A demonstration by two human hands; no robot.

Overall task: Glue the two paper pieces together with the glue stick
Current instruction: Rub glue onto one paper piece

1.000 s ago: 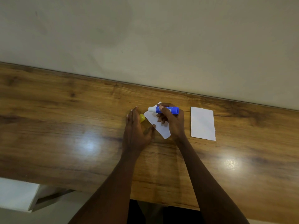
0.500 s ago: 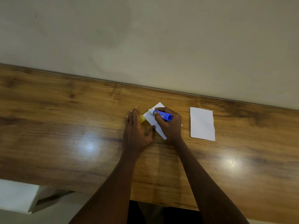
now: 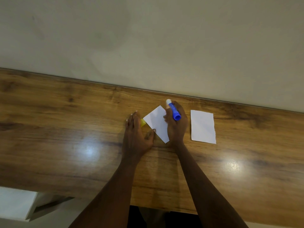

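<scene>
Your right hand is wrapped around the blue glue stick, fingers closed on its barrel with the white tip pointing away from you, out past the far corner of the near paper piece; whether that tip touches the sheet or the wooden table is too small to tell. Your left hand lies flat and open, gripping nothing, its thumb tip pressing down the left edge of that paper piece. The yellow cap sits just beside your left fingers, partly hidden. The second paper piece lies flat to the right, apart from both hands. Judging by their looks, both sheets are light and limp and will likely skate or buckle on this glossy table if the stick drags, so keep that thumb pinning an edge and stroke away from it. The stick is rigid and light; your grip on the barrel suits it. To lift the second piece, take it by a corner or edge, since it has no stiffness.
</scene>
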